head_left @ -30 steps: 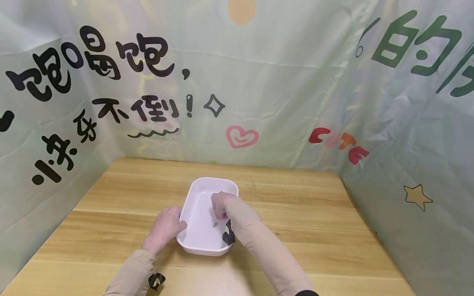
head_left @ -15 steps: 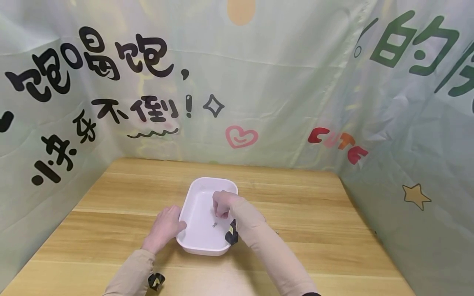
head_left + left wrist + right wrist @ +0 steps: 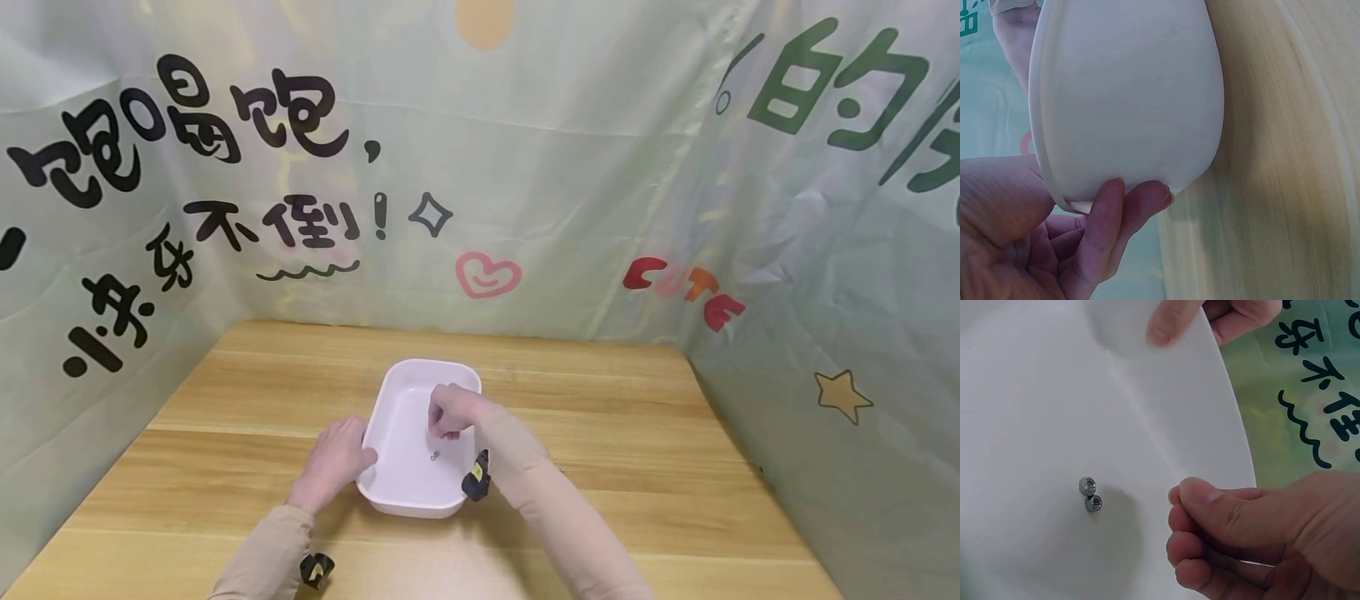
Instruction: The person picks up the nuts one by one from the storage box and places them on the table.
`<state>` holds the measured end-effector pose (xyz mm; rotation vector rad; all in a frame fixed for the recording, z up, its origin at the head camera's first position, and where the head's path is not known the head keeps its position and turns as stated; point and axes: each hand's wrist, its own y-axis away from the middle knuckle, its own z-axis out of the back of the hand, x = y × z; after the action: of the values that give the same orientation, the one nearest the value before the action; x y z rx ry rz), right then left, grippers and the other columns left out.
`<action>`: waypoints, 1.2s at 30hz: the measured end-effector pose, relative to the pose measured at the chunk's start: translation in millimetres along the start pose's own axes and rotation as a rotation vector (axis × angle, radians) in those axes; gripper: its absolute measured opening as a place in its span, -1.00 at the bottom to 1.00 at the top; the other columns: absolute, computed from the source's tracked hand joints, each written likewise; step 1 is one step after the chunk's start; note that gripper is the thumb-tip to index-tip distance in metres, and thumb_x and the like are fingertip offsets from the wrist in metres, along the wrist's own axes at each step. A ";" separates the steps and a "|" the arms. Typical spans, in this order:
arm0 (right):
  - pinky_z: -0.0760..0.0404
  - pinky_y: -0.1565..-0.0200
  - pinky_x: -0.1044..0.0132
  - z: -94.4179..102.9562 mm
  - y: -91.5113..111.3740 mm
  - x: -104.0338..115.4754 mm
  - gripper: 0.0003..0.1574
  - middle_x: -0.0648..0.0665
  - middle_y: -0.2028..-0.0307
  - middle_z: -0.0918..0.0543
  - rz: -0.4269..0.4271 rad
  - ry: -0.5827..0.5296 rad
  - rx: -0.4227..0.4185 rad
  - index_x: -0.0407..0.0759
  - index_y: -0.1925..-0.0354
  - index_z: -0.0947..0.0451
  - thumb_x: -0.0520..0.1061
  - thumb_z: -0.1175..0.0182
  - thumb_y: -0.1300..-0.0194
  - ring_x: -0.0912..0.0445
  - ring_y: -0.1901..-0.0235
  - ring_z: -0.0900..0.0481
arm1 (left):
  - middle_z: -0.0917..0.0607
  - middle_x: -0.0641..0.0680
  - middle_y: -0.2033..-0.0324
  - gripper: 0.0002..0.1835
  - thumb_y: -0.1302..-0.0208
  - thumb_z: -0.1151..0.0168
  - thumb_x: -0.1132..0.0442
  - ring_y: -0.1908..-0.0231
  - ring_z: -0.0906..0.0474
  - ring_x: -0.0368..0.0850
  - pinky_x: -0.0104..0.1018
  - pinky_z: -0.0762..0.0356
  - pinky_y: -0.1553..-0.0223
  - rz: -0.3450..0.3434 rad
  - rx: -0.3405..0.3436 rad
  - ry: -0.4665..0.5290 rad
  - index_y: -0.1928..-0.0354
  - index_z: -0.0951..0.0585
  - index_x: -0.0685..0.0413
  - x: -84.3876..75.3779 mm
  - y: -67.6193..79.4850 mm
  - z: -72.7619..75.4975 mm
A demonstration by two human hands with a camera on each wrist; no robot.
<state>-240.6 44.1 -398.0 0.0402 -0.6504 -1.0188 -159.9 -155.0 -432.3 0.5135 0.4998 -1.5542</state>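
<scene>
A white rectangular tray (image 3: 401,487) stands on the wooden table. My left hand (image 3: 336,461) grips its left side, thumb inside the rim and fingers (image 3: 1104,215) against the outer wall. Over the tray, my right hand (image 3: 450,412) has its fingers curled, and the thumb tip (image 3: 1200,490) meets the index finger. Nothing shows between them, though a tiny thing could be hidden there. On the tray floor lie two small metal hex nuts (image 3: 1087,486), touching each other, apart from the right hand.
Beyond the tray the wooden tabletop (image 3: 600,400) runs back to a printed cloth (image 3: 562,192) that hangs behind and at both sides. A tiny object (image 3: 562,470) lies on the table, partly behind the right sleeve. Dark wrist mounts (image 3: 476,477) sit on both wrists.
My right hand has risen slightly, and its forearm has shifted a little to the right. The left hand, tray and nuts have stayed put.
</scene>
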 end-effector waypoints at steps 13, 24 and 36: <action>-0.46 0.52 0.47 -0.9 9.4 -8.0 -0.90 -0.10 0.55 -0.68 0.061 -0.073 -0.045 -0.25 0.42 -0.71 -0.30 -0.32 -0.25 0.17 0.61 -0.51 | -0.58 0.08 0.62 -0.92 0.01 -0.19 0.45 0.63 -0.48 -0.12 -0.35 -0.43 0.62 0.012 0.003 0.008 0.40 -0.61 0.30 0.9 -0.8 -0.5; -0.47 0.50 0.47 -1.5 20.4 -15.8 -0.90 -0.29 0.42 -0.75 0.148 -0.144 -0.084 -0.29 0.40 -0.68 -0.32 -0.28 -0.27 0.21 0.59 -0.49 | -0.55 0.06 0.64 -0.97 0.04 -0.22 0.43 0.64 -0.45 -0.12 -0.33 -0.39 0.62 -0.016 -0.012 0.000 0.49 -0.57 0.27 0.4 1.4 0.3; -0.54 0.41 0.45 -2.6 35.0 -29.8 -0.92 -0.11 0.44 -0.68 0.210 -0.213 -0.144 -0.29 0.35 -0.67 -0.32 -0.26 -0.30 0.23 0.50 -0.51 | -0.58 0.06 0.61 -0.94 0.02 -0.21 0.44 0.62 -0.48 -0.12 -0.32 -0.42 0.60 -0.011 -0.005 0.011 0.44 -0.60 0.26 0.3 1.2 0.3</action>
<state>-222.6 86.1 -403.2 -0.2610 -0.7561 -0.8700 -158.7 -155.5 -432.3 0.5159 0.5155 -1.5606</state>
